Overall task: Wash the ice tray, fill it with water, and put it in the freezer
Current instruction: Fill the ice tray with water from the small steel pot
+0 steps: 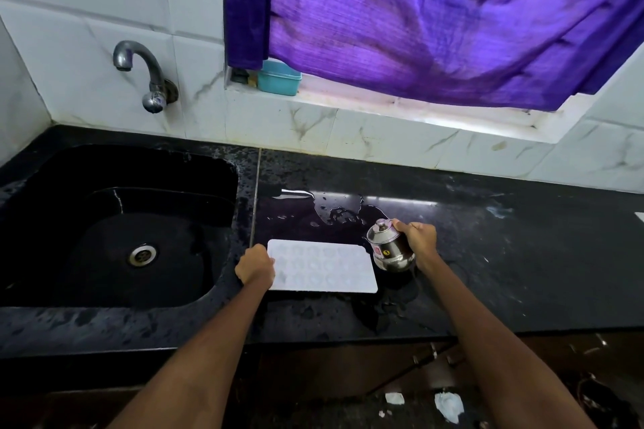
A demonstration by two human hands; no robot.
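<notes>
White, thin and likely light plastic, the ice tray (324, 266) — left hand (255, 268) gripping its short edge, right hand (418, 240) holding a steel pot (390, 247) — will probably slosh once filled, so take both ends.

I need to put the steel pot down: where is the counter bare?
Bare: black counter right of the steel pot, up to the wall tiles. Crowded: the ice tray by the sink, spilled water behind it.
</notes>
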